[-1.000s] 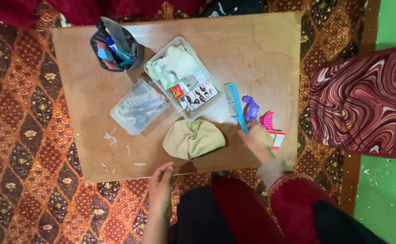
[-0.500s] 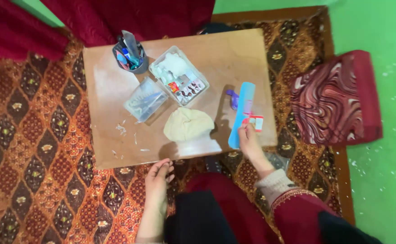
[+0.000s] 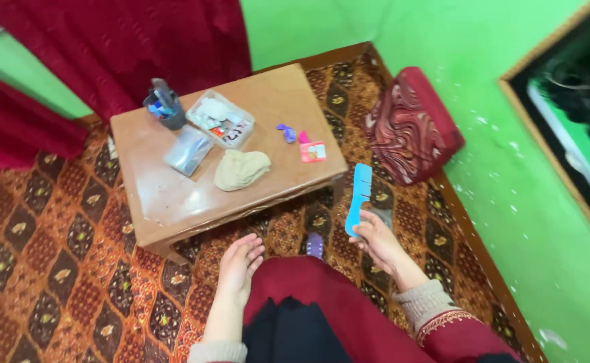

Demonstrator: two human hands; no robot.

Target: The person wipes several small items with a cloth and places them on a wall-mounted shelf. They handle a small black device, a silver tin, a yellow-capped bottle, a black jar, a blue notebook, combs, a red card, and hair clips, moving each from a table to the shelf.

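We note: blue comb (image 3: 359, 198), clasped in our right hand (image 3: 376, 238), off the low wooden table (image 3: 174, 202) at its near right corner. Left hand (image 3: 239, 265), fingers loosely spread, holding nothing, below the table's near edge.

Bright, even indoor light; colours saturated. The desk (image 3: 174, 202) throws soft shadow below its near edge. Right of it, the dark frame is smeared by blur.

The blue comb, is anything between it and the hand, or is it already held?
Nothing is between them. The right hand already grips the blue comb by its lower end, off the low table. The left hand is open and empty.
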